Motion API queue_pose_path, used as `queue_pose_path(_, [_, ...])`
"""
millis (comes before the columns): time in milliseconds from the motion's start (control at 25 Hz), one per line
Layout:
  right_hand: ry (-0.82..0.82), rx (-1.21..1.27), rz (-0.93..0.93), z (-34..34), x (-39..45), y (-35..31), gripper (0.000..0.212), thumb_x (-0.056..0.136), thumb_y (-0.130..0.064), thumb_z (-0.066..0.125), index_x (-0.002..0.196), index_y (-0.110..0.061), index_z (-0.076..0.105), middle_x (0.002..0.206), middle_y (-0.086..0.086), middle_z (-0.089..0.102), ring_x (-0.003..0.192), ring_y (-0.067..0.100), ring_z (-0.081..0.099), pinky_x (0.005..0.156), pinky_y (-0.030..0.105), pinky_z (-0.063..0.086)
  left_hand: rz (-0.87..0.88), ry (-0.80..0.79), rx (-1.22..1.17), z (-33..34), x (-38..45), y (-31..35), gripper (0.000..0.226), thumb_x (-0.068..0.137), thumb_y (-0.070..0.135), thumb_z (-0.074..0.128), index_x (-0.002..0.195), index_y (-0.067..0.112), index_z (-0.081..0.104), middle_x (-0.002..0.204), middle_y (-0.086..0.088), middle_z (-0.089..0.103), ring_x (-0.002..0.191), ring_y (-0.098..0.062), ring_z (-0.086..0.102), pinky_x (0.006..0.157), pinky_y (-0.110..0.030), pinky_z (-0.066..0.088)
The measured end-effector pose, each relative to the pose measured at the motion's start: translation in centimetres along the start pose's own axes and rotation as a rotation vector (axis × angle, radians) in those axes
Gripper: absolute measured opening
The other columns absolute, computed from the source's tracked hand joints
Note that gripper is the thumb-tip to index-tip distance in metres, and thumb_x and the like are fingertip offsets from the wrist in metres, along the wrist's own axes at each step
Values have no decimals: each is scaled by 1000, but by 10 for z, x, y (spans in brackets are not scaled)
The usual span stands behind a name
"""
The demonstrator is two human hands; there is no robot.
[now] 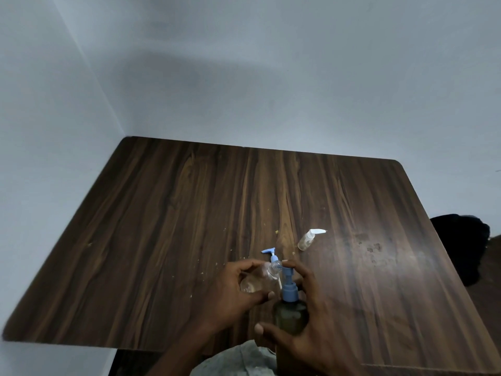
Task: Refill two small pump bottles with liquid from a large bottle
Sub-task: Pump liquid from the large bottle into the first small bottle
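Observation:
My left hand [238,291] grips a small clear bottle [259,278], uncapped and tilted so its open neck points at the nozzle of the large bottle's blue pump [287,283]. The large dark green bottle [291,320] stands near the table's front edge. My right hand [306,316] wraps around it, with a finger on top of the pump head. A blue pump cap with its tube [272,255] lies on the table just behind the small bottle. A second small clear bottle with a white pump [309,238] lies on its side further back right.
The dark wooden table [189,213] sits in a corner of two white walls. Small crumbs dot the tabletop near the bottles, and dried stains [371,248] mark its right side. A dark object [461,240] sits beyond the right edge.

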State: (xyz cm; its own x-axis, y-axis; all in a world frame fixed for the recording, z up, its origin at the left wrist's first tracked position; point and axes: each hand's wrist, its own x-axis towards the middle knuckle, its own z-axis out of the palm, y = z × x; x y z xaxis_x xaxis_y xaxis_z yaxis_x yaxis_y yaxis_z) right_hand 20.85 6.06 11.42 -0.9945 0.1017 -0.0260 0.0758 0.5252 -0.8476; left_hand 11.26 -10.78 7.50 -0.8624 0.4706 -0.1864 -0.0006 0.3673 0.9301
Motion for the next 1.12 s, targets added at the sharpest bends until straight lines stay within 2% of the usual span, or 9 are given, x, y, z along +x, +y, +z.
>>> queue_pose_path(120, [69, 63, 31, 5, -6, -2, 116, 44, -67, 91, 143, -56, 33, 143, -19, 54, 127, 1, 59, 109, 25, 51, -9, 1, -3, 3, 0, -1, 47, 74, 29, 93, 118, 35, 75, 113, 17, 78, 107, -4, 72, 98, -45, 60])
queue_pose_path(240, [52, -48, 28, 7, -7, -1, 102, 60, -69, 83, 139, -75, 19, 136, -27, 56, 121, -20, 53, 91, -3, 46, -10, 3, -5, 1, 2, 0, 47, 74, 29, 93, 116, 36, 75, 113, 17, 78, 108, -5, 71, 98, -45, 60])
queue_pose_path(320, [70, -69, -37, 9, 2, 4, 80, 62, -57, 76, 124, -82, 32, 130, -11, 65, 102, -8, 65, 93, 7, 52, 3, 13, -13, -2, 3, 1, 47, 74, 28, 94, 116, 35, 75, 113, 16, 78, 108, -5, 72, 97, -44, 60])
queue_pose_path(400, [143, -55, -77, 9, 9, 8, 64, 64, -46, 73, 123, -58, 53, 113, 5, 69, 89, 5, 64, 86, 34, 59, 31, 25, -17, -4, 4, 4, 47, 73, 27, 94, 116, 35, 75, 111, 16, 78, 106, -3, 73, 95, -40, 62])
queue_pose_path(480, [186, -53, -108, 11, 14, 11, 72, 66, -28, 81, 130, -36, 49, 116, -16, 65, 100, 3, 67, 87, 26, 58, 52, 33, -14, -7, 4, 6, 48, 73, 26, 94, 117, 34, 75, 112, 16, 78, 106, -1, 72, 93, -35, 62])
queue_pose_path(760, [86, -75, -185, 5, 19, 14, 95, 74, -43, 78, 152, -54, 25, 149, -40, 38, 134, -20, 42, 106, 1, 40, 99, 93, -112, -12, 4, 16, 45, 77, 12, 91, 111, 35, 73, 110, 21, 78, 102, 4, 73, 83, -10, 56])
queue_pose_path(920, [171, -21, -185, 15, 22, 9, 73, 74, -38, 72, 138, -52, 40, 128, -42, 53, 121, -26, 49, 103, -4, 36, 100, 113, -99, -11, 3, 12, 45, 75, 8, 91, 109, 33, 74, 108, 17, 79, 100, 0, 74, 82, -13, 58])
queue_pose_path(1040, [211, 5, -168, 17, 23, 11, 74, 75, -32, 76, 133, -57, 38, 123, -38, 56, 109, -12, 62, 94, 4, 48, 102, 112, -81, -8, 2, 10, 45, 74, 11, 92, 113, 25, 76, 107, 10, 80, 102, -4, 74, 84, -18, 59])
queue_pose_path(1120, [187, -26, -171, 18, 22, 21, 82, 74, -21, 86, 142, -33, 43, 130, -19, 62, 113, 4, 68, 100, 23, 56, 100, 111, -82, -9, 2, 11, 45, 76, 16, 92, 115, 30, 74, 109, 12, 79, 104, -5, 74, 87, -23, 61])
